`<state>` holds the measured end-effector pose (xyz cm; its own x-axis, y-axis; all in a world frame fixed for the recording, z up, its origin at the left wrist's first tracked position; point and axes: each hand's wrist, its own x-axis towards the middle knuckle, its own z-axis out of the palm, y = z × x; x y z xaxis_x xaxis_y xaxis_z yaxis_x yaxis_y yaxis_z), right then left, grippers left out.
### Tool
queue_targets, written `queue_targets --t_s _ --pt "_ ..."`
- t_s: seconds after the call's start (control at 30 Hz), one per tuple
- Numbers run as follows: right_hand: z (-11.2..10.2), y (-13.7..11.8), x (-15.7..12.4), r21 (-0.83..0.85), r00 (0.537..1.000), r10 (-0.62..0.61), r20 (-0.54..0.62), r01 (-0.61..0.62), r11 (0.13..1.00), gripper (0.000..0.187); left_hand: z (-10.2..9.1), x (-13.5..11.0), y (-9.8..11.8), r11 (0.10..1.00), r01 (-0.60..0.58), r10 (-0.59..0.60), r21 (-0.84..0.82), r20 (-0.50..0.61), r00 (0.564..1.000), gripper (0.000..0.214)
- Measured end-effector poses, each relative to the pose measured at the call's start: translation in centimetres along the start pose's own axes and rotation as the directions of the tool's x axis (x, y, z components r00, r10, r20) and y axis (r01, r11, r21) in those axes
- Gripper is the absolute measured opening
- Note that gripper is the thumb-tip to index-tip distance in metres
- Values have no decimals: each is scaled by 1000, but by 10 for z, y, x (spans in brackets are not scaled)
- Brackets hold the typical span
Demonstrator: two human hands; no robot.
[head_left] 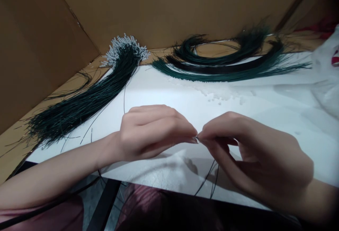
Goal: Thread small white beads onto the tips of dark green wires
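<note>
While the two hands meet just above a white sheet [153, 93], fingertip almost against fingertip, the left hand [156, 130] is closed to a fine pinch, thumb beneath and forefinger on top, its other fingers folded in behind. The right hand [259, 153] makes a matching pinch with thumb and forefinger, leaving an opening between the fingers farther back. Caught between the two sets of fingertips is a tiny piece [196, 138], pale with a dark end; it is too small to make out fully, and I cannot tell which part each hand grips. Below the right hand, thin dark strands [204, 177] slant down across the sheet's near edge; whether they join the piece is hidden.

At the right edge sits a translucent white bag [327, 61] with a red mark, its contents not readable. Cardboard walls [185, 8] enclose the far and left sides. Between them and the hands lie a thick bundle of dark green strands [87, 100] with white beaded tips [113, 53] at its far end, several curved green bundles [222, 69] to the right, and loose white bits [212, 91] scattered just in front of those.
</note>
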<state>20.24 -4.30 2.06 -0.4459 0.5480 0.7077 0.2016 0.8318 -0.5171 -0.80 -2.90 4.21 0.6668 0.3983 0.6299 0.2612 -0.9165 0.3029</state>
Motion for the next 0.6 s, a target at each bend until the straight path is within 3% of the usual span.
queue_targets --t_s 0.33,0.6 --pt "1 -1 -1 -74 1000 -23 -4 23 997 19 7 -5 1 999 11 -6 41 -102 995 21" --pt "-1 -2 -1 -88 1000 8 -22 -10 996 18 10 -8 -4 991 -83 99 103 -156 983 17"
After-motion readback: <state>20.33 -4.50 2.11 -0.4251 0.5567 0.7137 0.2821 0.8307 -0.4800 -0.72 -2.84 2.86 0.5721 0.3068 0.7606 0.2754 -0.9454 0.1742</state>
